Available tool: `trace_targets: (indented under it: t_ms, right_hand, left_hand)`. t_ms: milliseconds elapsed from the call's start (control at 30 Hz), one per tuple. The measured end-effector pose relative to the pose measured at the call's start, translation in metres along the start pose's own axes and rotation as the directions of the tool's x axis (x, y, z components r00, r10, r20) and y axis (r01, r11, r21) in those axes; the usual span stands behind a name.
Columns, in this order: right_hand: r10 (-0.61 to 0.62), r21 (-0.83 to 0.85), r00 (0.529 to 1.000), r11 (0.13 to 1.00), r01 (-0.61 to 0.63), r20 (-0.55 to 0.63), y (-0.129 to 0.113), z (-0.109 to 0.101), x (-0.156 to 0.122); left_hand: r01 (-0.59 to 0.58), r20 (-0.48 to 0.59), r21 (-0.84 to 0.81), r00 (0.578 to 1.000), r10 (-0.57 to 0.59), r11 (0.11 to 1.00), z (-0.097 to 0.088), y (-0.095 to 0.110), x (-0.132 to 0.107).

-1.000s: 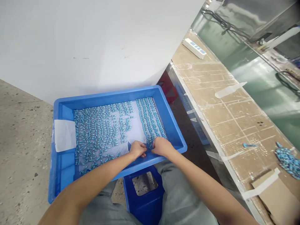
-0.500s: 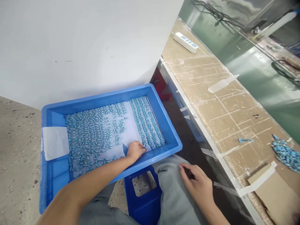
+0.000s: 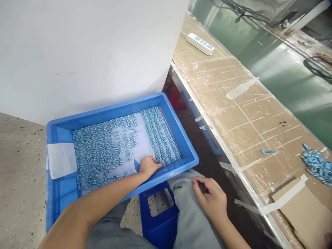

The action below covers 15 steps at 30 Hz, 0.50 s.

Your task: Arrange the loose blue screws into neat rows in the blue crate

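Observation:
My left hand (image 3: 149,166) reaches into a blue plastic tray (image 3: 186,145). Its thumb and forefinger are pinched together at the near end of the neat rows of small blue pointed parts (image 3: 160,133); whatever they grip is hidden. Left of a bare strip of white liner (image 3: 146,141), many more such parts (image 3: 98,145) lie in looser rows. Above the grey trouser knee, outside the tray, my right hand (image 3: 212,197) hangs with curled fingers, thumb and forefinger closed in a loop, and nothing shows in it.
To the right runs a bench covered in brown board (image 3: 233,121), bearing a single blue part (image 3: 269,151), a heap of blue parts (image 3: 317,164), a power strip (image 3: 200,43) and a cardboard piece (image 3: 303,211). A blue stool (image 3: 158,228) stands below; a white panel (image 3: 90,52) rises behind.
The left fingertips have shifted slightly right along the near end of the rows. My right hand has drifted a little left. The view has moved slightly.

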State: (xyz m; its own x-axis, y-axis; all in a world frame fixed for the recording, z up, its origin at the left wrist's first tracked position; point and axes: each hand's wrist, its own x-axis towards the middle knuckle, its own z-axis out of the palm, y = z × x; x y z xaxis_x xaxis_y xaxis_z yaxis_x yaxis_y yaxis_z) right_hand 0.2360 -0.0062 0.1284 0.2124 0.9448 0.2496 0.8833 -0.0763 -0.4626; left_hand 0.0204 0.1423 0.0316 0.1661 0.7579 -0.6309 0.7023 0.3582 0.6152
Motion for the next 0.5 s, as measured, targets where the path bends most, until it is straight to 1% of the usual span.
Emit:
trace_targets:
  t_ms: [167,400,500]
  right_hand:
    - [-0.015,0.023,1.0,1.0,0.015,-0.01,0.0004,0.0001,0.0022]
    - [0.006,0.048,1.0,0.999,-0.006,0.001,0.0057,0.0025,-0.0006]
    - [0.017,0.047,1.0,0.999,-0.017,0.004,0.0048,0.0023,0.0002]
  left_hand:
    - [0.007,-0.008,0.026,1.0,-0.007,1.0,0.0,0.0029,-0.0002]
    - [0.02,-0.004,0.102,1.0,-0.019,0.995,-0.0022,0.0089,-0.0009]
    - [0.013,-0.015,0.108,1.0,-0.011,0.994,-0.0016,0.0085,0.0002]
